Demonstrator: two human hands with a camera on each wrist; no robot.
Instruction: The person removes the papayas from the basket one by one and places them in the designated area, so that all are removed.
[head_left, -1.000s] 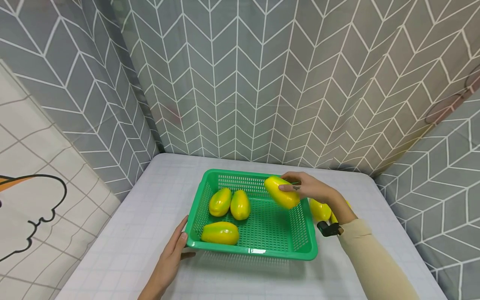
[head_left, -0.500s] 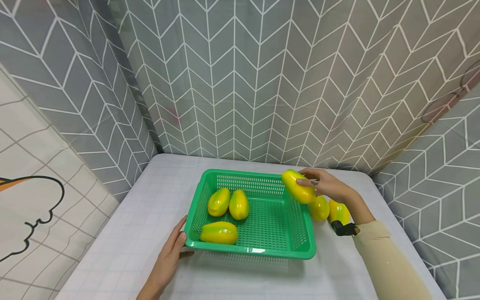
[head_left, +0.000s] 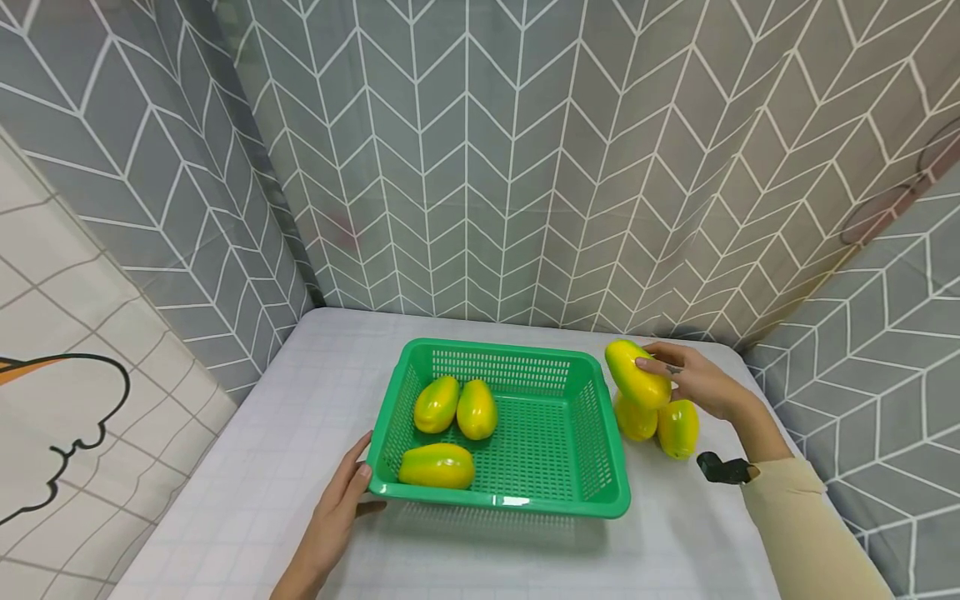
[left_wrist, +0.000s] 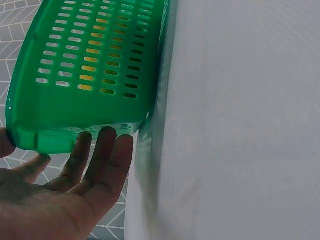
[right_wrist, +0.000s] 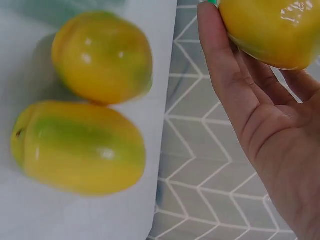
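A yellow-green papaya is in my right hand, thumb on one side and fingers on the other, raised beyond the green plastic basket's right side. Below it, two more papayas lie on the table, one partly hidden by the held fruit in the head view. My left hand holds the basket at its near left corner, thumb at the rim and fingers against the outer wall. Inside the basket, three papayas lie toward the left.
The white table carries the basket near its middle. Behind it hangs a grey curtain with a white chevron pattern, and similar cloth stands at both sides. A black wrist strap is on the right wrist.
My right hand has carried the papaya rightward, from over the basket's right part to above the two papayas on the table. The left hand keeps its hold on the basket.
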